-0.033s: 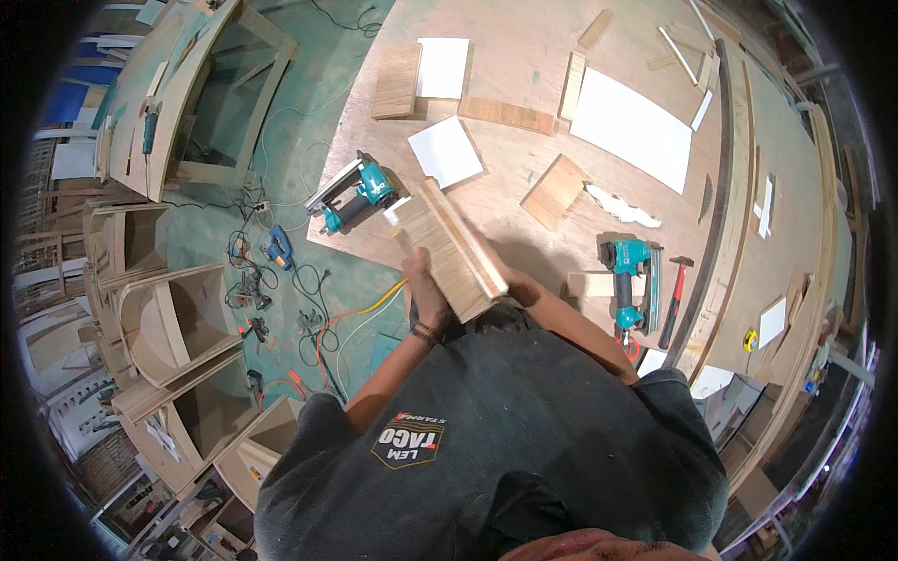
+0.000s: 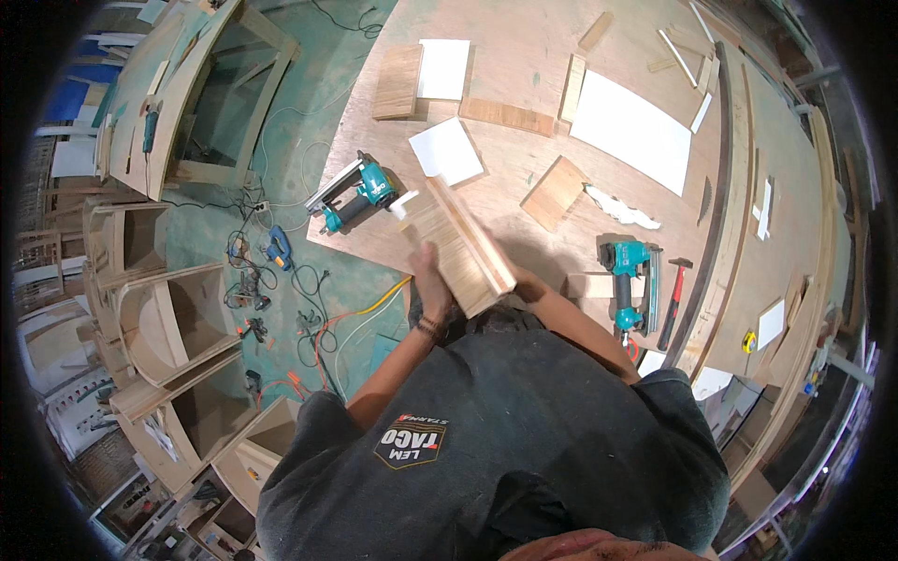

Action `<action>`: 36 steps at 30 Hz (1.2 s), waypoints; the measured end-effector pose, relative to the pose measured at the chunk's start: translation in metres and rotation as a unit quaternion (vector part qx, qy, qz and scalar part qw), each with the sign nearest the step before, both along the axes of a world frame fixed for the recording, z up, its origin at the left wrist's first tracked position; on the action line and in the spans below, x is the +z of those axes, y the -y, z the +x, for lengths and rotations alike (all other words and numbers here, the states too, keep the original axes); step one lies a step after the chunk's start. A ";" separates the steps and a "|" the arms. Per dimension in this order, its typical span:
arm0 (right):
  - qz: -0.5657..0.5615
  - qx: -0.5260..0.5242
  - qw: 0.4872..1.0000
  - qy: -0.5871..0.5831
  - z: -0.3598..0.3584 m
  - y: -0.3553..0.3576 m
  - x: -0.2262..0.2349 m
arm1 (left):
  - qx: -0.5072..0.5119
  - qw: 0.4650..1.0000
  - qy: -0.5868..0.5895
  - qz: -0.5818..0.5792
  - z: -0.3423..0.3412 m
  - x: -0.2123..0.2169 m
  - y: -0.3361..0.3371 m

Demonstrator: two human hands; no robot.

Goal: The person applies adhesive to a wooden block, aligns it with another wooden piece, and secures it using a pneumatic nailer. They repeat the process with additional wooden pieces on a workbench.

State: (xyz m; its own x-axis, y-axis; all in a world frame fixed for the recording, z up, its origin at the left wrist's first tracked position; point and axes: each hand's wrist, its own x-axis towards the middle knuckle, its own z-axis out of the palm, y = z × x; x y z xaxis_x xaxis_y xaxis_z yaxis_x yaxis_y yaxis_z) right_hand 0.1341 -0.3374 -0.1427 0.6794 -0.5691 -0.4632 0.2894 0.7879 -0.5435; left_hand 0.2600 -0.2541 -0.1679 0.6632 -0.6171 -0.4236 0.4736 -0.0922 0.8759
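Note:
Close to my body, over the front edge of the table, I hold a small wood-grain board assembly (image 2: pixel 447 245), tilted, with pale layered edges along its right side. My left hand (image 2: pixel 430 283) is closed on its left side, thumb on the wood-grain face. My right hand (image 2: pixel 508 268) grips it from the other side, its fingers mostly hidden behind the boards. Just left of the assembly's far end lies a teal nail gun (image 2: pixel 360 194). A white square panel (image 2: pixel 446 151) rests beyond it.
On the table (image 2: pixel 524 65) lie a large white panel (image 2: pixel 631 131), a wood-grain panel (image 2: pixel 556 191) and several strips. To the right are a second teal nail gun (image 2: pixel 629 280), a hammer (image 2: pixel 674 304) and a tape measure (image 2: pixel 748 341). Cables and a blue power tool (image 2: pixel 279 249) lie on the floor, left.
The board assembly has shifted slightly to the right and turned a little in my hands. Both hands have moved with it. The things on the table have stayed in place.

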 end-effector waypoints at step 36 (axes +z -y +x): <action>-0.216 -0.152 0.869 -0.418 -0.085 0.165 0.077 | -0.344 0.939 -0.022 0.013 -0.002 0.068 0.190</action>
